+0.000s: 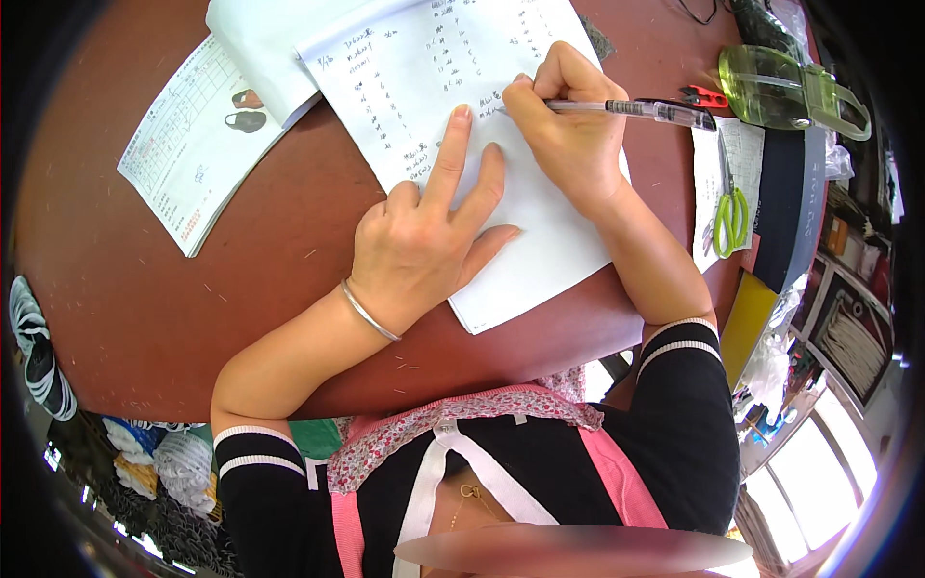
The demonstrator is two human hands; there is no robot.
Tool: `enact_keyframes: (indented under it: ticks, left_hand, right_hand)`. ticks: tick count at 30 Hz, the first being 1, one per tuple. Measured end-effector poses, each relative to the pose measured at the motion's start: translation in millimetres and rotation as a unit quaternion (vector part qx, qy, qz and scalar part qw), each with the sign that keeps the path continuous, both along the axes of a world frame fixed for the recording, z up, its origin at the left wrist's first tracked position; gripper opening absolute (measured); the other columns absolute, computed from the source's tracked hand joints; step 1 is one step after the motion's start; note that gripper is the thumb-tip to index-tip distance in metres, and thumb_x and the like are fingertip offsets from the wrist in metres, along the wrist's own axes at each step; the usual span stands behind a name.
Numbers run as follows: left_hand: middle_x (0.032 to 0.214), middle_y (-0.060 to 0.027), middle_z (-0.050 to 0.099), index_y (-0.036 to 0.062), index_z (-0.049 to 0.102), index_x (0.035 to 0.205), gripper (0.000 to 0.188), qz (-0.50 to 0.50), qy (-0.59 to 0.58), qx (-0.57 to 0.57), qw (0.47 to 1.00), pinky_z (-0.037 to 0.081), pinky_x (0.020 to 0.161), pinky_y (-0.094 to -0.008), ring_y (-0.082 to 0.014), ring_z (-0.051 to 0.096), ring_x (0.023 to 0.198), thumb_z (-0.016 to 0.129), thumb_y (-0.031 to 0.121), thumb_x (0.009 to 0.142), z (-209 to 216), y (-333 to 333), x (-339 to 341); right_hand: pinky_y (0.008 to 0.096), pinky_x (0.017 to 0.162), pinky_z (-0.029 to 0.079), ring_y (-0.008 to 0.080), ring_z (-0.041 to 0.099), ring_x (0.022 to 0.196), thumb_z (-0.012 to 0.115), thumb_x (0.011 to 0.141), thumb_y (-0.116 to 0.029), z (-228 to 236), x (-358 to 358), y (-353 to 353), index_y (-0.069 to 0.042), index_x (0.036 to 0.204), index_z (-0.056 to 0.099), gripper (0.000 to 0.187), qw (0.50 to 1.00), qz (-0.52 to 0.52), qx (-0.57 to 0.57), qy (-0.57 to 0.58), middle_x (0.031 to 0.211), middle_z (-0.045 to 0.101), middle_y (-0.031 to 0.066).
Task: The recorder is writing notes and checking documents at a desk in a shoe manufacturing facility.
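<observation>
A stack of white paper sheets (520,260) with rows of handwriting lies on the reddish-brown table. My right hand (578,135) is closed round a clear pen (665,113), its tip at the writing near the middle of the top sheet. My left hand (424,217) rests on the same sheet with its fingers spread, the index fingertip just left of the pen's tip. Left of the sheets is a pad of printed forms (183,144) with a shoe picture on it. A folded-back white sheet (260,48) partly covers that pad.
Green-handled scissors (732,222) lie on papers at the right, beside a dark box (792,202). Farther back are a red-handled tool (705,96) and a green transparent bottle (766,87). A black-and-white striped bundle (40,356) sits at the table's left edge (58,289).
</observation>
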State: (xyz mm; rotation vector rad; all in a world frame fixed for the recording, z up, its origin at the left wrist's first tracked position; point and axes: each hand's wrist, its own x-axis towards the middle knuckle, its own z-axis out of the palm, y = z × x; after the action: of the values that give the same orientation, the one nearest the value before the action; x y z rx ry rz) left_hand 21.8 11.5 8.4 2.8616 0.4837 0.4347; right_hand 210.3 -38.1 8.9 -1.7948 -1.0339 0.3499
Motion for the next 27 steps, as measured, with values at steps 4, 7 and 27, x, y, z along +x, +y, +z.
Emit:
enact_keyframes:
  ticks: [4, 7, 27]
  left_hand:
    - [0.153, -0.0155, 0.053, 0.0126, 0.069, 0.128, 0.057, -0.001, 0.002, -0.001, 1.000, 0.048, 0.048, -0.0243, -0.0147, 0.050, 0.050, 0.076, 0.049, 0.085, 1, 0, -1]
    - [0.153, -0.0156, 0.053, 0.0125, 0.069, 0.128, 0.057, -0.001, -0.001, -0.006, 1.000, 0.048, 0.048, -0.0243, -0.0147, 0.050, 0.050, 0.076, 0.049, 0.085, 1, 0, -2]
    - [0.156, -0.0223, 0.048, 0.0175, 0.065, 0.127, 0.061, 0.036, -0.030, -0.003, 0.999, 0.048, 0.045, -0.0251, -0.0162, 0.055, 0.049, 0.076, 0.055, 0.080, -9, -9, -1]
  right_hand:
    - [0.0284, 0.048, 0.034, 0.0075, 0.035, 0.054, 0.068, 0.082, 0.001, -2, -1, 1, -0.007, 0.068, 0.037, 0.035, 1.000, -0.011, 0.013, 0.013, 0.056, 0.039, -0.0005]
    - [0.0283, 0.047, 0.034, 0.0073, 0.035, 0.054, 0.068, 0.082, 0.002, 0, -1, 0, -0.006, 0.068, 0.036, 0.035, 1.000, -0.004, 0.003, -0.004, 0.056, 0.038, -0.0004]
    - [0.0225, 0.058, 0.032, 0.0026, 0.038, 0.064, 0.076, 0.090, -0.003, 6, 18, -9, -0.011, 0.068, 0.046, 0.039, 0.986, 0.012, -0.030, 0.167, 0.066, 0.048, -0.0054]
